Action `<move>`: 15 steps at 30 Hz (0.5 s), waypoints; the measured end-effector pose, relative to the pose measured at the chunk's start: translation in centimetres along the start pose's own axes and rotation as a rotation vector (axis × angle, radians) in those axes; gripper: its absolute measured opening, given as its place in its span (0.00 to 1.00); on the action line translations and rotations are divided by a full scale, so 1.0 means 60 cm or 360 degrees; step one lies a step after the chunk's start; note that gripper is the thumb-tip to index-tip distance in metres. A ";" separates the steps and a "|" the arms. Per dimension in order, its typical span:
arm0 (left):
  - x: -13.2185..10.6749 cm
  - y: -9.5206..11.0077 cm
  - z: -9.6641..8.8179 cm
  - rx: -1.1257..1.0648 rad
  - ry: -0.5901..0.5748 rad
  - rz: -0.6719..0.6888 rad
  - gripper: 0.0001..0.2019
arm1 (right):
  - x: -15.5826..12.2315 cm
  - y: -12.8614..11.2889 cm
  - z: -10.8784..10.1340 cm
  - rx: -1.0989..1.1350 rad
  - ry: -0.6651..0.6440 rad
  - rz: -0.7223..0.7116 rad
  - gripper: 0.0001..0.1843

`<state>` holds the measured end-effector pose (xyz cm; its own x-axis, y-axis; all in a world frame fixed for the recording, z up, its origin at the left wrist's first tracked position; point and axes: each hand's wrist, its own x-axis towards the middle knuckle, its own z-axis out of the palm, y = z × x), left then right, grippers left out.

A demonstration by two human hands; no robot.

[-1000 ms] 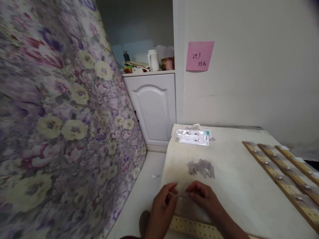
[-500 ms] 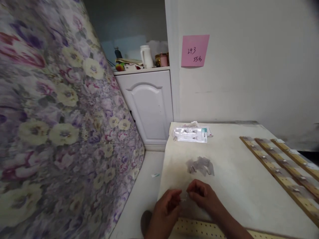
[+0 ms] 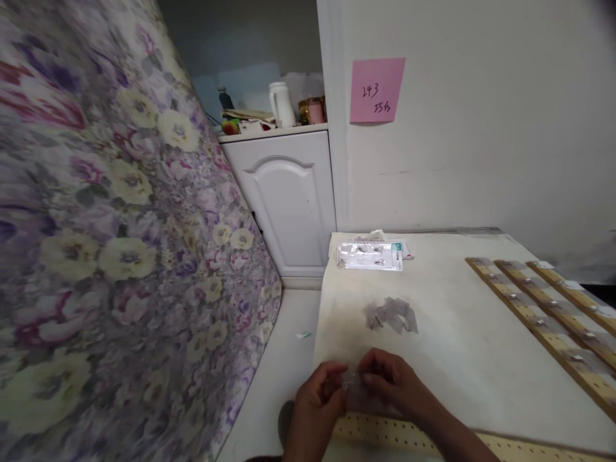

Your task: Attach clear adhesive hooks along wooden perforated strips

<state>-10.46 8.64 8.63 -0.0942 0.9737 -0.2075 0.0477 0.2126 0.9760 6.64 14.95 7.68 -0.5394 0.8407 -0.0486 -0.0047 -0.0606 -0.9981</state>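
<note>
My left hand (image 3: pixel 320 401) is closed in a pinch at the table's near edge, with a tiny pale, shiny piece (image 3: pixel 345 385) at its fingertips; its kind is too small to tell. Just to the right, my right hand (image 3: pixel 387 378) pinches at a small see-through plastic piece (image 3: pixel 355 377) between the two hands. The fingertips are close together but apart. Beyond them lies a loose pile of greyish translucent plastic pieces (image 3: pixel 392 314) on the white table (image 3: pixel 447 359). Under my wrists, a pale perforated board (image 3: pixel 375 431) runs along the front edge.
Clear blister packs (image 3: pixel 369 256) with small metal parts lie at the back left of the table. Several wooden strips (image 3: pixel 524 308) bearing small plastic pieces stand at the right. A floral curtain (image 3: pixel 144 256) hangs at the left, beside a white cabinet (image 3: pixel 283 205).
My hands have drawn slightly closer together, and the see-through plastic piece now shows between the fingertips. The whole view has shifted a little.
</note>
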 end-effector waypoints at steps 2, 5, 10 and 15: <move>-0.005 0.005 -0.004 0.0118 0.0001 0.0009 0.15 | 0.001 0.008 0.007 0.0108 -0.0043 0.0021 0.09; -0.015 0.016 -0.015 0.0498 0.0012 0.0174 0.19 | 0.002 0.013 0.008 0.0220 -0.0006 0.0061 0.12; -0.023 0.020 -0.028 0.1187 -0.0304 0.0340 0.28 | -0.001 -0.001 -0.024 0.0303 0.0270 0.0002 0.16; -0.015 0.012 -0.020 0.1682 -0.0617 0.0279 0.24 | -0.007 -0.020 -0.045 0.0191 0.0495 -0.0049 0.15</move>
<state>-11.53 7.82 9.60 0.3015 0.9175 -0.2594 0.8612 -0.1453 0.4871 9.17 16.10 8.78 -0.2545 0.9660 -0.0456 -0.1260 -0.0799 -0.9888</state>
